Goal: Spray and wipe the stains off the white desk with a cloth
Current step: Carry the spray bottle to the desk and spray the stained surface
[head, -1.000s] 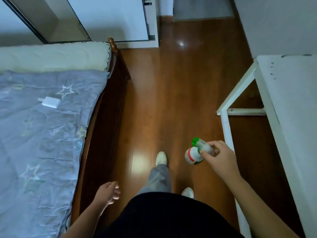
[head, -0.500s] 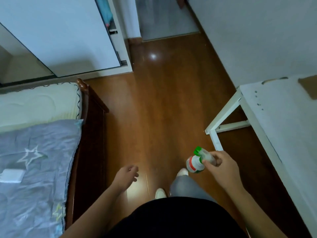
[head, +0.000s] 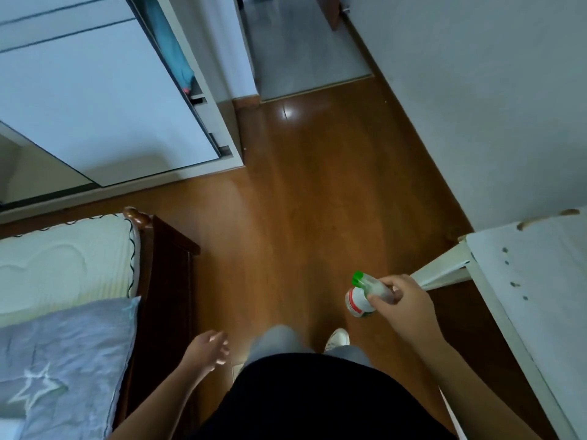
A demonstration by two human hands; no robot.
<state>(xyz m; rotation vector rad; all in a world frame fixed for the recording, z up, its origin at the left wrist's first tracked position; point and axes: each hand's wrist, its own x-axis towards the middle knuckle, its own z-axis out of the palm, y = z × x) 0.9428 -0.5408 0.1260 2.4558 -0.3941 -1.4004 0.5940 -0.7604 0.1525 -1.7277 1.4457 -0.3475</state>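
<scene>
My right hand (head: 406, 304) grips a small spray bottle (head: 362, 295) by its neck; the bottle is white with a red label band and a green nozzle, and it hangs over the wooden floor. The white desk (head: 540, 281) stands to the right, with several small dark stains near its left edge and brown marks along its far edge. My left hand (head: 208, 347) hangs low beside my body, fingers loosely apart, holding nothing. No cloth is in view.
A dark wooden bed frame (head: 165, 268) with a cream mattress and a grey star-print quilt (head: 60, 360) fills the left. A white sliding-door wardrobe (head: 104, 100) stands at the back left. A grey wall (head: 476, 90) runs along the right, a doorway (head: 305, 49) ahead.
The view has moved forward and tilted up: the bed slid down and left, the wardrobe and doorway came into view. My right hand still carries the bottle; my left hand swung forward.
</scene>
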